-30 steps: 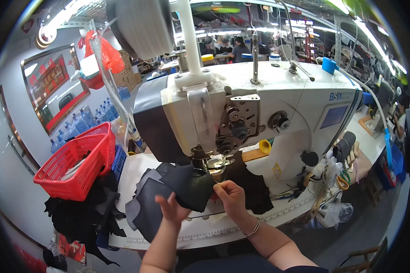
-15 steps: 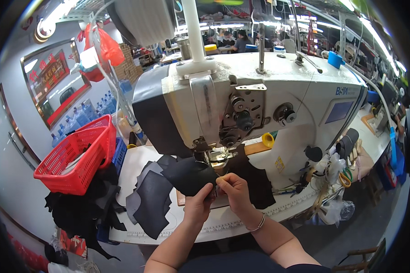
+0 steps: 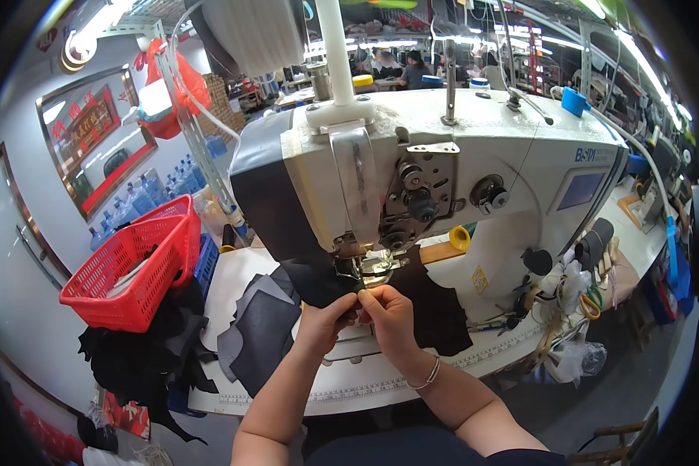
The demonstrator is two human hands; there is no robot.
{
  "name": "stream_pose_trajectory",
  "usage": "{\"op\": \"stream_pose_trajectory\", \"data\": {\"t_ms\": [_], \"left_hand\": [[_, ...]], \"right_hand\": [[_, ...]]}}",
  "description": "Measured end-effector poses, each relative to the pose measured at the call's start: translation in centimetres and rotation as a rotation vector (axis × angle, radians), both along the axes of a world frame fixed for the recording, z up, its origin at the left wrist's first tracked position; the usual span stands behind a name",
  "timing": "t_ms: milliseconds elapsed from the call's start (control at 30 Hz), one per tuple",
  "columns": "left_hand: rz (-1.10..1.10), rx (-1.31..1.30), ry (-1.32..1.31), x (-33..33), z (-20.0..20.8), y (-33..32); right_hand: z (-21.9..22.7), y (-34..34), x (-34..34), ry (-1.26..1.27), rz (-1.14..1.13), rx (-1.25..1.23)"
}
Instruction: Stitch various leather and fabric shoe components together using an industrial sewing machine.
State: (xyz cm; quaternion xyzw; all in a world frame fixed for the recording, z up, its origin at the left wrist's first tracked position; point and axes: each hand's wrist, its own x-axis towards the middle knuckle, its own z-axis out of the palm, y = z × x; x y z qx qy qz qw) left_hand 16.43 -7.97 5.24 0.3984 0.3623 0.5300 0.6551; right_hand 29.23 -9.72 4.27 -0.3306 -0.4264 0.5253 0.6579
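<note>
My left hand (image 3: pixel 325 320) and my right hand (image 3: pixel 390 317) meet just in front of the presser foot (image 3: pixel 377 266) of a large white sewing machine (image 3: pixel 318 186). Both pinch the near edge of a black leather piece (image 3: pixel 316 281), which reaches back to the left of the foot. Fingers hide part of that edge. Left of my left hand, several dark grey and black cut pieces (image 3: pixel 258 330) lie overlapped on the white table. Another dark piece (image 3: pixel 435 304) spreads out to the right of the foot.
A red plastic basket (image 3: pixel 124 291) stands at the left above hanging black scraps (image 3: pixel 144 349). A yellow tape roll (image 3: pixel 460 238) sits under the machine arm. Scissors (image 3: pixel 590 309), tools and plastic bags crowd the table's right side. A printed ruler (image 3: pixel 489 356) runs along the front edge.
Both hands have moved a little up toward the presser foot, the left one also leftward, drawing the leather's near edge back with them. The view has shifted slightly.
</note>
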Motion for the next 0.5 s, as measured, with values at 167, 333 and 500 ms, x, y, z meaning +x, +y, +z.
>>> {"op": "stream_pose_trajectory", "data": {"t_ms": [167, 333, 500], "left_hand": [[0.006, -0.029, 0.014, -0.2, 0.6, 0.1], [0.014, 0.004, 0.005, -0.2, 0.5, 0.1], [0.012, -0.017, 0.017, 0.0, 0.7, 0.1]], "right_hand": [[0.1, 0.3, 2.1, 0.012, 0.163, -0.072], [1.0, 0.4, 2.8, -0.002, 0.168, -0.133], [0.9, 0.5, 1.8, -0.244, 0.034, 0.004]]}}
